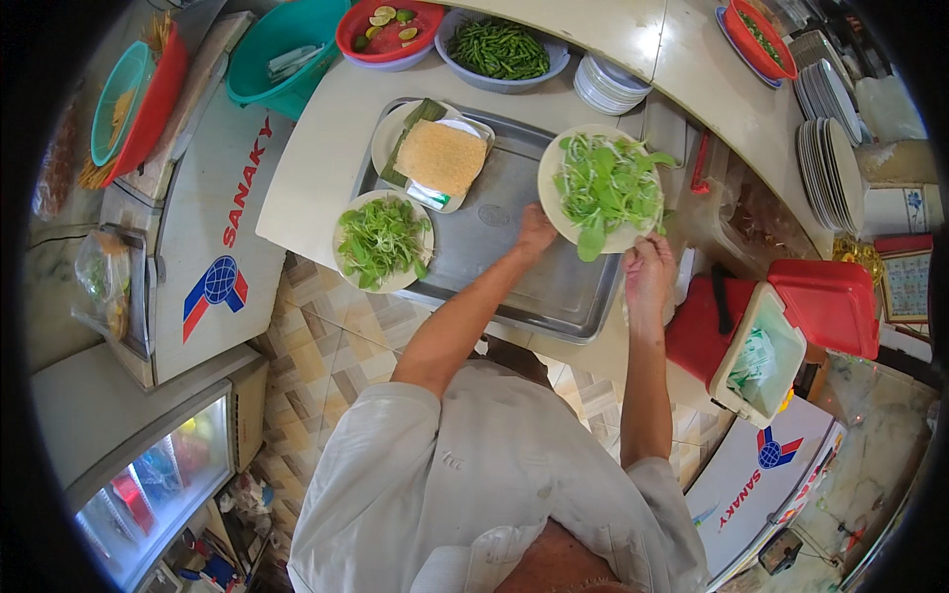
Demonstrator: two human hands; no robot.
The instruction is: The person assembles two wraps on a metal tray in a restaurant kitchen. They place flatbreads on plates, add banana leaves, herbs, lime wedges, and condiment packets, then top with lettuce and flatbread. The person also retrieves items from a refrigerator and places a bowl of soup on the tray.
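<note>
A cream plate (pixel 547 188) heaped with leafy green sprouts (pixel 605 186) is held over the right side of a metal tray (pixel 514 262). My left hand (pixel 537 229) grips its left rim, the fingers partly hidden beneath. My right hand (pixel 649 265) is closed at the lower right rim, beside the overhanging leaves. On the tray's left edge rests a second plate of sprouts (pixel 381 242). Behind that, a square tan cracker (pixel 442 156) lies on a small white dish, next to a plate with a leaf-wrapped roll (pixel 410 133).
Bowls of limes (pixel 390 22) and green chillies (pixel 499 47) line the back, near stacked small plates (pixel 608 87). A red cooler (pixel 707 326) with its lid raised stands at the right. More plates (pixel 828 173) are stacked beyond. A teal basin (pixel 282 64) is at the left.
</note>
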